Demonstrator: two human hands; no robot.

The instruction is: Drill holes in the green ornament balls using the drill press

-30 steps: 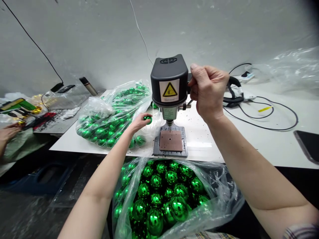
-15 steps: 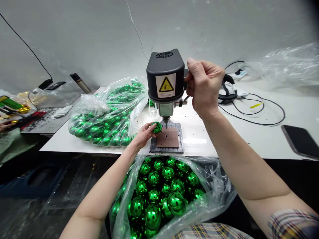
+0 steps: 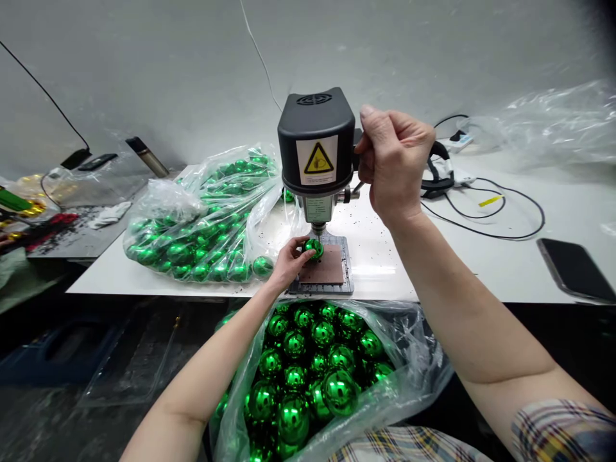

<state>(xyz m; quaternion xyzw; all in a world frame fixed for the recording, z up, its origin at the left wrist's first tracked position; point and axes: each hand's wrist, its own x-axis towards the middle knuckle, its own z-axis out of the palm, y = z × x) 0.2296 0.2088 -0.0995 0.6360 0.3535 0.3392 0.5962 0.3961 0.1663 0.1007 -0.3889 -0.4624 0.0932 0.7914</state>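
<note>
Green ball [image 3: 313,249] over brown pad [image 3: 323,273], near front edge of counter [image 3: 389,276]. My left hand [image 3: 289,262] has grip pinched round it; right hand [image 3: 397,163], grip closed on press [image 3: 315,138] handle [image 3: 357,138]. Positioning ball beneath chuck [image 3: 318,227], I judge; calls for steady fingers. Count: one held ball, one press, two bags [image 3: 166,200] [image 3: 418,378], contents overlapping, uncountable.

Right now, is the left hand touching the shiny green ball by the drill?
Touching: the head view shows the left hand pinching the green ball between thumb and fingers.
</note>
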